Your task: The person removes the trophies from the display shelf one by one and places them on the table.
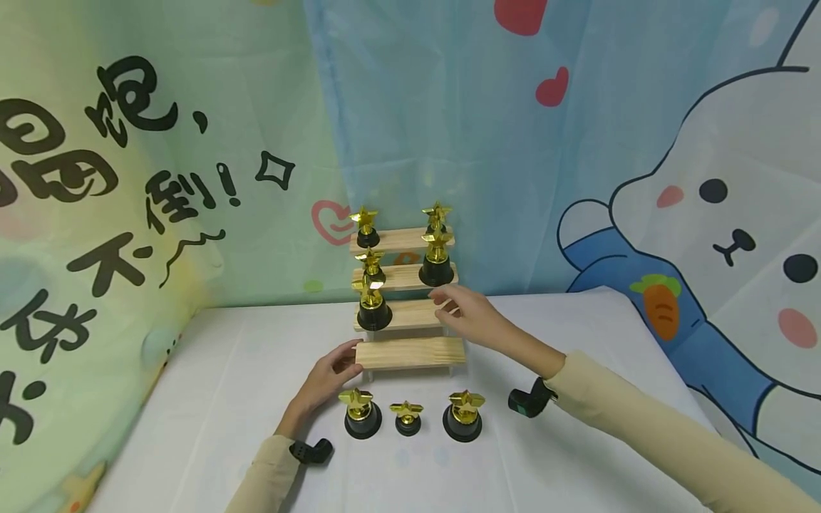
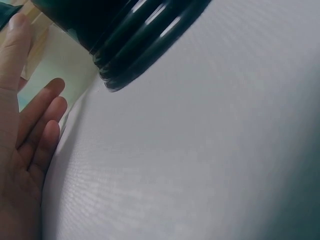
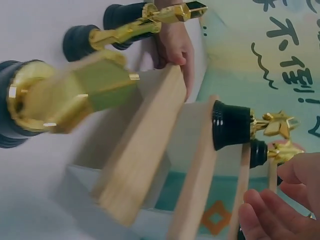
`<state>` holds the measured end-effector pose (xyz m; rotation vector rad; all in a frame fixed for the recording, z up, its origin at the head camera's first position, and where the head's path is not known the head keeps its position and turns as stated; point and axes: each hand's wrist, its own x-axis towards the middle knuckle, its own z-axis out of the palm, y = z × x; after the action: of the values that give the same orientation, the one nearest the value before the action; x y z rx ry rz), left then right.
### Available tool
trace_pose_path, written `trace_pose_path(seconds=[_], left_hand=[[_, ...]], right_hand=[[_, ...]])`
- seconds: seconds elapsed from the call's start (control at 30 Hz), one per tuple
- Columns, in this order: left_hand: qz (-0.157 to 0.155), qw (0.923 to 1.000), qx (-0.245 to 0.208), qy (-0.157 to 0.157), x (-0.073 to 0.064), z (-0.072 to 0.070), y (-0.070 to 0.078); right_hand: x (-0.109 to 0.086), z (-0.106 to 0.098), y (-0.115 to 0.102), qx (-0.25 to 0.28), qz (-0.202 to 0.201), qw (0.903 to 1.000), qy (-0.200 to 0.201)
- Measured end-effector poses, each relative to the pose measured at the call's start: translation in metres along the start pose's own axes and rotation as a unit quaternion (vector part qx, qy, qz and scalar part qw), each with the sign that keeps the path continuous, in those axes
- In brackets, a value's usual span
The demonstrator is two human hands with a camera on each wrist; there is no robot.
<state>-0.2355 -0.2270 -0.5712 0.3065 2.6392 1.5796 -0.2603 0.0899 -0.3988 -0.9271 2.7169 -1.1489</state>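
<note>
A stepped wooden stand (image 1: 410, 353) with pale planks bears several gold star trophies on black bases. My left hand (image 1: 330, 374) rests its fingers at the left end of the lowest plank. In the left wrist view the fingers (image 2: 42, 107) are fairly straight. My right hand (image 1: 471, 317), loosely bent and holding nothing, hovers by the right end of the third plank from the top. Just above it stands a large trophy (image 1: 436, 263) on the second plank. Another large trophy (image 1: 374, 313) stands at the left of the third plank.
On the white tablecloth before the stand are a left trophy (image 1: 363, 417), a small middle trophy (image 1: 407, 419) and a right trophy (image 1: 463, 419). The top plank bears a left trophy (image 1: 365, 231) and a right one. A printed cloth backdrop (image 1: 410, 107) hangs behind.
</note>
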Motion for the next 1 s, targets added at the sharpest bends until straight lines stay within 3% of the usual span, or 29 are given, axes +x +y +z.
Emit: trace_pose_path(seconds=[0.27, 0.6, 0.83, 1.0], left_hand=[[0.003, 1.0000, -0.001, -0.001, 0.002, -0.001, 0.001], [-0.006, 1.0000, -0.001, -0.002, 0.002, -0.001, 0.001], [-0.012, 0.9999, 0.000, -0.010, -0.011, -0.006, 0.035], [-0.008, 0.9997, -0.006, -0.021, -0.012, -0.009, 0.037]], right_hand=[[0.032, 0.005, -0.012, -0.029, -0.026, 0.9992, -0.010], [0.065, 0.018, -0.022, -0.027, -0.003, 0.9995, -0.019], [0.078, 0.028, -0.027, -0.001, -0.002, 0.9996, -0.028], [0.083, 0.033, -0.030, 0.004, -0.017, 0.9993, -0.033]])
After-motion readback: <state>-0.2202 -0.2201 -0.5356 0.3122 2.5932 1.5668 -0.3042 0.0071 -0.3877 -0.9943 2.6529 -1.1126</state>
